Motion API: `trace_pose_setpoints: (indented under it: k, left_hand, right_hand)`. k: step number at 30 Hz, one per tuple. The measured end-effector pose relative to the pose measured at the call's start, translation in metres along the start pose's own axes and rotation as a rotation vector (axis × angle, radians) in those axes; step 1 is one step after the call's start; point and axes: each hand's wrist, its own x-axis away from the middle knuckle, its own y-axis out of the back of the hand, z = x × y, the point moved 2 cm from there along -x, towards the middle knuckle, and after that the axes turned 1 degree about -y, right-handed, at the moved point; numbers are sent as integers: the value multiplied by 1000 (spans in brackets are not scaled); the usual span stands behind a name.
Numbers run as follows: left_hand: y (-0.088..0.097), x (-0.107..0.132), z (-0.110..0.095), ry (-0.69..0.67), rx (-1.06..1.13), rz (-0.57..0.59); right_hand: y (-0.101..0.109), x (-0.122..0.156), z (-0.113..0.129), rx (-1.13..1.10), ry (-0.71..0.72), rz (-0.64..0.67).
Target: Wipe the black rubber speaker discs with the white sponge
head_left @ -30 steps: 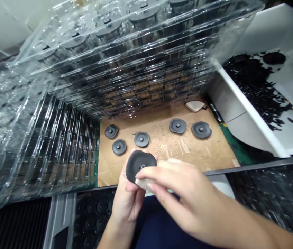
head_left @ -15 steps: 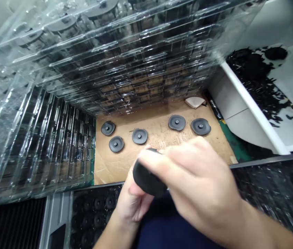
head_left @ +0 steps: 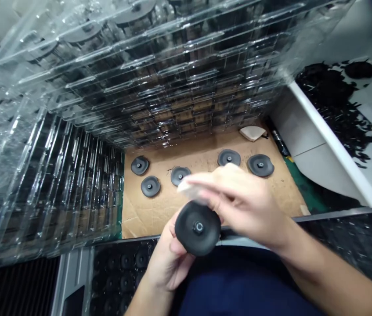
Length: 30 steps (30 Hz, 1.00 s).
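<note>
My left hand (head_left: pixel 167 259) grips a black rounded rubber disc (head_left: pixel 189 241) by its edge from below. The disc's face is turned up to me, and a small metal nut or insert shows at its centre. Just above the disc's upper edge is my right hand (head_left: pixel 238 202), its fingers pinched together on a small whitish piece (head_left: pixel 189 189), smeared by motion. Whether that piece touches the disc I cannot tell. Several similar black discs, among them one at the right (head_left: pixel 261 165) and one at the left (head_left: pixel 150 186), lie apart on a brown cardboard sheet (head_left: pixel 139 219).
Tall stacks of clear plastic trays (head_left: pixel 179 79) wall in the back and left. A white folded pad (head_left: pixel 252 132) lies at the cardboard's back right, near a black marker-like stick (head_left: pixel 279 140). To the right, a white bin (head_left: pixel 340 153) holds black scraps.
My right hand has moved off the disc's face, up and slightly right, uncovering the central nut. The disc now faces me more squarely, still in my left hand. The view has shifted slightly.
</note>
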Motion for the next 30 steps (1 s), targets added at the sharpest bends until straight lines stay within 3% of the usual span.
trace_pose_setpoints:
  k: [2,4,8,10,14,16,19,21,23,27,30]
  left_hand:
    - [-2,0,-4,2,95,49]
    - [-2,1,-8,-13,147,43]
    - [4,0,-10,-25,134,-28]
    - [6,-2,-8,-34,125,-29]
    - [5,-5,-4,-73,111,-31]
    - [4,-6,-3,-84,90,-67]
    - [5,-4,-2,-108,48,-117]
    - [6,-3,-3,-144,45,-143]
    - [6,-3,-3,-172,42,-146]
    - [2,-8,-1,-158,48,-134]
    - [4,-10,0,-204,73,-194]
  right_hand:
    - [1,10,-23,48,-263,-87]
    - [-7,32,-43,60,-412,-53]
    - [-34,79,-68,49,-440,116]
    - [-36,86,-67,44,-453,134]
    - [-9,54,-31,46,-432,0]
    - [5,32,-5,37,-227,-56]
    - [8,16,18,13,36,100]
    - [5,16,19,114,-9,172]
    - [3,20,17,180,-93,143]
    - [-1,22,7,-23,-122,-15]
    - [-10,32,-20,-97,-361,40]
